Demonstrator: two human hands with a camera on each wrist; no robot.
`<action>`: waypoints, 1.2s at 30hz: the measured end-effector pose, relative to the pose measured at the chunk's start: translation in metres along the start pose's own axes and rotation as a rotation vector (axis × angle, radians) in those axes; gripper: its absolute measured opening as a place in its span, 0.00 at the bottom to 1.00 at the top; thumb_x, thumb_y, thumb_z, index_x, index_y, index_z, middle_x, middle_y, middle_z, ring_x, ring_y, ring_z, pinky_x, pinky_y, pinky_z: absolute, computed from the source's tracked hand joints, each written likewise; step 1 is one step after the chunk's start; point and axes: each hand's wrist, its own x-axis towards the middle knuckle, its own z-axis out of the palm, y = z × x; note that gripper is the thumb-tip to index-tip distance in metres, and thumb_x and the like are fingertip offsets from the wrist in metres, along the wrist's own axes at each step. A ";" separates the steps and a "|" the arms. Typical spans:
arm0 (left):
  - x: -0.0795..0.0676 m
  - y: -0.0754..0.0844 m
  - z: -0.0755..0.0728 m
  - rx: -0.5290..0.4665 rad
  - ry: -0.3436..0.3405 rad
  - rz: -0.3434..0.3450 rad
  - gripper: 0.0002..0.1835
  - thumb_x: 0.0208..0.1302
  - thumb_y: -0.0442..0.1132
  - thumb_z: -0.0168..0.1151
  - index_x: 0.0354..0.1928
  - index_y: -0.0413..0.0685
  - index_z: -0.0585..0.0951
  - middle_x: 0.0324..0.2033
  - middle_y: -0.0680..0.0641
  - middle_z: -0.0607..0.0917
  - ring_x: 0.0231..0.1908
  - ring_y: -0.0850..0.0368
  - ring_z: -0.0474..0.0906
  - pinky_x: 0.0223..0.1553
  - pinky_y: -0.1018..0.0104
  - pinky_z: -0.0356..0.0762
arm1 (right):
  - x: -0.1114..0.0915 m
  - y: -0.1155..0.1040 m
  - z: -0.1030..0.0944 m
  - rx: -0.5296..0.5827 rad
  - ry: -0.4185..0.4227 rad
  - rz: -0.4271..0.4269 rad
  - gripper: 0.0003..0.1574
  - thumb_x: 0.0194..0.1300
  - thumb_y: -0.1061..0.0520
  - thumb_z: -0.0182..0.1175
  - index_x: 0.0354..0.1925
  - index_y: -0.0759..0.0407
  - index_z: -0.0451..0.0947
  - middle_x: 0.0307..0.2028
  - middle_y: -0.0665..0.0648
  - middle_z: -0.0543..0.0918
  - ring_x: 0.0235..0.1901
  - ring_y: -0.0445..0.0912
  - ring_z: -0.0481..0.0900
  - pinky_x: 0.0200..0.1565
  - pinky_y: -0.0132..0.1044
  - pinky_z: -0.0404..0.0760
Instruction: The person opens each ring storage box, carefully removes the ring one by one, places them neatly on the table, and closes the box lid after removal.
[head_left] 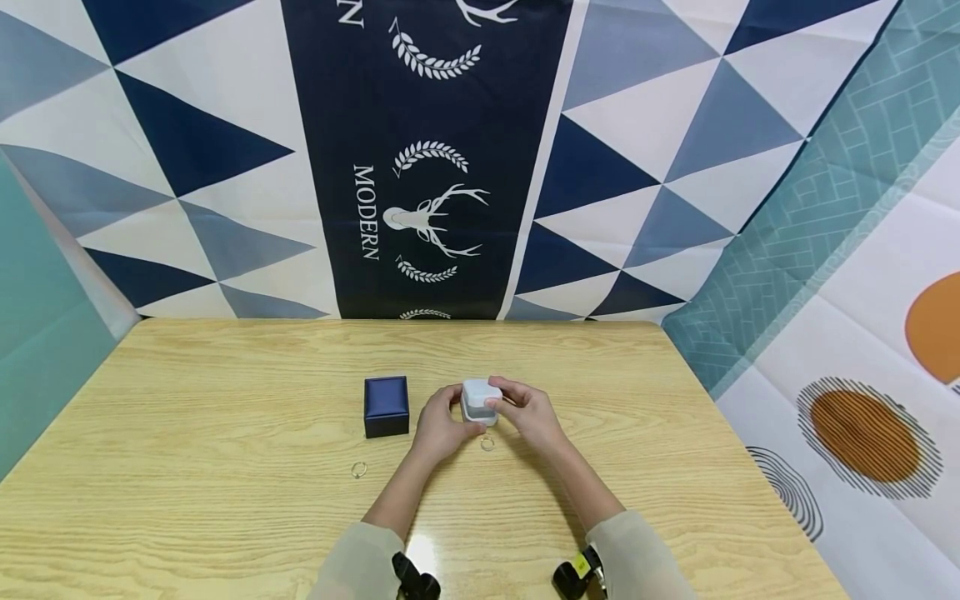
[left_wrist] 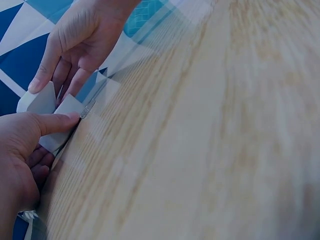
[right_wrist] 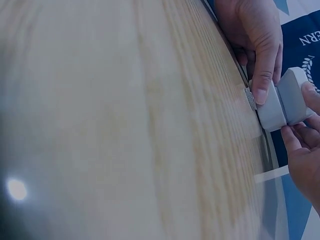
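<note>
A small white ring box (head_left: 480,392) sits on the table with its lid tilted partly up from the base. My left hand (head_left: 440,425) grips the base, thumb along its near side, as the left wrist view shows on the box base (left_wrist: 70,106). On the lid (right_wrist: 292,95), my right hand (head_left: 531,412) pinches with thumb and fingers. A silver-looking ring (head_left: 487,443) lies on the table just in front of the box, close to the left thumb. What the box holds inside is hidden.
To the left stands a dark blue ring box (head_left: 387,407), its lid down. A second ring (head_left: 359,470) lies in front of it. The wood-grain table (head_left: 225,400) ends at a patterned cloth backdrop (head_left: 420,167) behind.
</note>
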 end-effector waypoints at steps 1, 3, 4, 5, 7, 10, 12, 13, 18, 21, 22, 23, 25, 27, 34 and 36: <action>0.000 0.000 0.000 0.000 -0.001 -0.001 0.37 0.43 0.37 0.76 0.59 0.38 0.72 0.54 0.40 0.78 0.58 0.43 0.71 0.63 0.47 0.64 | 0.000 0.000 0.000 0.000 -0.001 0.002 0.26 0.60 0.60 0.63 0.57 0.64 0.74 0.59 0.59 0.76 0.61 0.50 0.72 0.57 0.32 0.74; 0.000 0.000 0.000 -0.002 -0.002 -0.001 0.37 0.43 0.37 0.76 0.59 0.38 0.72 0.54 0.40 0.78 0.58 0.43 0.71 0.63 0.47 0.64 | 0.001 0.000 0.000 -0.001 -0.005 0.006 0.26 0.60 0.60 0.63 0.57 0.64 0.74 0.59 0.59 0.75 0.61 0.50 0.71 0.57 0.32 0.74; 0.000 0.000 0.000 -0.002 -0.003 0.001 0.37 0.43 0.37 0.76 0.59 0.38 0.72 0.54 0.40 0.77 0.58 0.43 0.71 0.63 0.47 0.65 | 0.001 0.000 0.000 0.001 -0.007 0.007 0.26 0.60 0.60 0.63 0.57 0.64 0.74 0.59 0.59 0.75 0.61 0.50 0.71 0.57 0.32 0.74; 0.000 0.000 0.000 -0.003 -0.002 0.001 0.37 0.43 0.37 0.76 0.59 0.38 0.72 0.54 0.40 0.78 0.58 0.43 0.71 0.62 0.47 0.65 | 0.001 0.000 -0.001 0.003 -0.008 0.009 0.26 0.60 0.60 0.63 0.57 0.64 0.74 0.59 0.59 0.75 0.61 0.50 0.71 0.57 0.31 0.74; 0.000 0.000 0.000 -0.005 -0.002 0.001 0.38 0.43 0.37 0.76 0.59 0.38 0.72 0.54 0.40 0.78 0.58 0.43 0.71 0.63 0.47 0.65 | 0.001 0.000 -0.001 0.002 -0.012 0.008 0.27 0.60 0.59 0.63 0.58 0.64 0.73 0.59 0.59 0.75 0.61 0.50 0.71 0.57 0.31 0.74; 0.000 0.000 0.000 -0.007 -0.001 -0.001 0.38 0.43 0.37 0.76 0.59 0.39 0.72 0.54 0.41 0.78 0.58 0.43 0.71 0.63 0.47 0.64 | 0.001 0.001 -0.001 0.002 -0.016 0.008 0.27 0.60 0.59 0.62 0.58 0.64 0.73 0.59 0.60 0.75 0.61 0.50 0.71 0.57 0.31 0.73; 0.000 -0.001 0.000 -0.007 0.000 -0.002 0.38 0.43 0.37 0.76 0.59 0.39 0.72 0.54 0.41 0.78 0.58 0.43 0.71 0.63 0.47 0.64 | 0.002 0.001 -0.001 0.000 -0.016 0.008 0.27 0.60 0.59 0.62 0.58 0.64 0.73 0.59 0.60 0.75 0.61 0.50 0.71 0.58 0.31 0.73; 0.000 -0.001 0.000 -0.006 -0.001 -0.002 0.38 0.43 0.37 0.76 0.59 0.39 0.72 0.54 0.41 0.78 0.58 0.43 0.71 0.63 0.47 0.64 | 0.002 0.002 -0.001 -0.002 -0.016 0.008 0.27 0.60 0.59 0.62 0.58 0.64 0.73 0.59 0.60 0.76 0.61 0.51 0.71 0.58 0.31 0.73; 0.000 -0.001 0.000 -0.003 -0.001 0.004 0.38 0.43 0.37 0.76 0.59 0.38 0.72 0.54 0.40 0.78 0.58 0.43 0.71 0.63 0.47 0.64 | 0.002 0.002 -0.002 -0.004 -0.017 0.008 0.27 0.60 0.60 0.63 0.57 0.64 0.74 0.59 0.60 0.76 0.61 0.50 0.71 0.58 0.32 0.73; 0.001 -0.001 0.000 -0.005 -0.001 0.006 0.38 0.43 0.37 0.76 0.59 0.39 0.72 0.54 0.40 0.78 0.58 0.43 0.71 0.63 0.48 0.64 | 0.002 0.001 -0.002 -0.003 -0.020 0.002 0.27 0.60 0.60 0.63 0.57 0.64 0.74 0.59 0.60 0.76 0.61 0.50 0.71 0.58 0.32 0.73; 0.001 -0.001 0.000 -0.004 -0.002 0.007 0.38 0.43 0.37 0.76 0.59 0.38 0.72 0.54 0.40 0.78 0.58 0.43 0.71 0.63 0.47 0.64 | 0.002 0.001 -0.002 -0.002 -0.021 -0.001 0.27 0.59 0.60 0.63 0.57 0.64 0.74 0.59 0.60 0.76 0.61 0.50 0.71 0.58 0.32 0.73; 0.001 -0.001 0.000 -0.003 -0.002 0.006 0.38 0.43 0.37 0.76 0.59 0.39 0.72 0.54 0.40 0.78 0.58 0.43 0.71 0.63 0.48 0.64 | 0.002 0.001 -0.002 -0.003 -0.023 -0.005 0.27 0.59 0.60 0.63 0.57 0.64 0.74 0.59 0.60 0.76 0.61 0.50 0.71 0.58 0.32 0.73; 0.000 0.000 0.000 -0.002 -0.003 0.004 0.38 0.43 0.37 0.76 0.59 0.39 0.72 0.54 0.40 0.78 0.58 0.43 0.71 0.63 0.47 0.64 | 0.002 0.001 -0.003 0.000 -0.026 -0.008 0.27 0.59 0.61 0.63 0.57 0.65 0.73 0.59 0.61 0.76 0.62 0.51 0.71 0.58 0.31 0.73; 0.000 0.000 0.000 -0.001 -0.004 0.002 0.38 0.43 0.37 0.76 0.59 0.39 0.72 0.54 0.40 0.78 0.58 0.43 0.71 0.63 0.47 0.64 | 0.002 0.001 -0.003 0.000 -0.027 -0.009 0.27 0.59 0.61 0.63 0.57 0.65 0.74 0.59 0.61 0.76 0.62 0.51 0.71 0.58 0.31 0.73; 0.000 0.000 0.000 -0.002 -0.005 -0.003 0.37 0.44 0.38 0.76 0.59 0.39 0.72 0.54 0.40 0.77 0.59 0.43 0.71 0.63 0.47 0.65 | 0.001 0.000 -0.003 0.003 -0.037 -0.005 0.27 0.59 0.61 0.63 0.57 0.65 0.74 0.59 0.61 0.75 0.63 0.51 0.69 0.58 0.31 0.73; 0.000 0.000 0.000 0.000 -0.005 0.000 0.37 0.44 0.38 0.76 0.59 0.39 0.72 0.54 0.40 0.77 0.59 0.43 0.71 0.62 0.47 0.65 | 0.001 -0.001 -0.003 0.007 -0.038 -0.005 0.27 0.59 0.61 0.63 0.57 0.66 0.74 0.59 0.61 0.75 0.63 0.51 0.69 0.58 0.31 0.73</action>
